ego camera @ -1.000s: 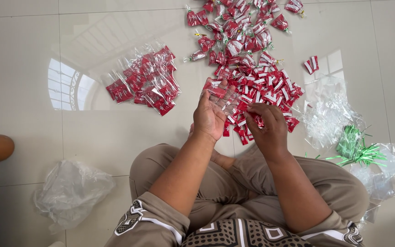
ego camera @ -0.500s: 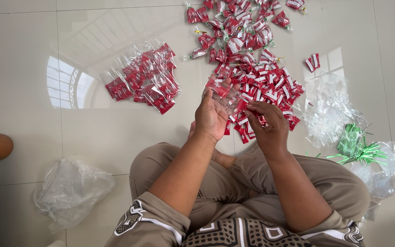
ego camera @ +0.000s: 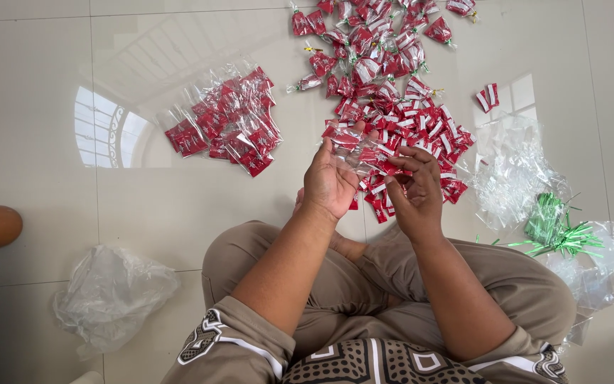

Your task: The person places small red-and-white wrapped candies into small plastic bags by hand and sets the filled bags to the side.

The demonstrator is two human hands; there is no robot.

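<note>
Item: small clear cellophane bag (ego camera: 358, 146), held above the loose heap of red-and-white wrapped sweets (ego camera: 406, 135) on the pale tiled floor (ego camera: 51, 64), at the heap's near edge.

Handling, as judged: very light, thin and limp film, glossy and likely slippery; creases easily and could tear at a seam. Best taken at the open mouth edge, pinched between thumb and fingertips, not by the body.

Left hand (ego camera: 330, 181): palm up, fingers partly curled, thumb and fingertips pinching the bag's upper edge; closed on the bag.

Right hand (ego camera: 412, 190): fingers bent inward, fingertips at the bag's lower end; it looks to pinch a red sweet there, though the exact grip cannot be told.

Around the heap: filled bags of sweets (ego camera: 225, 122) well to its left; empty cellophane bags (ego camera: 513, 174) just to its right; green twist ties (ego camera: 554, 231) beyond those; crumpled plastic bag (ego camera: 111, 295) far to the lower left
</note>
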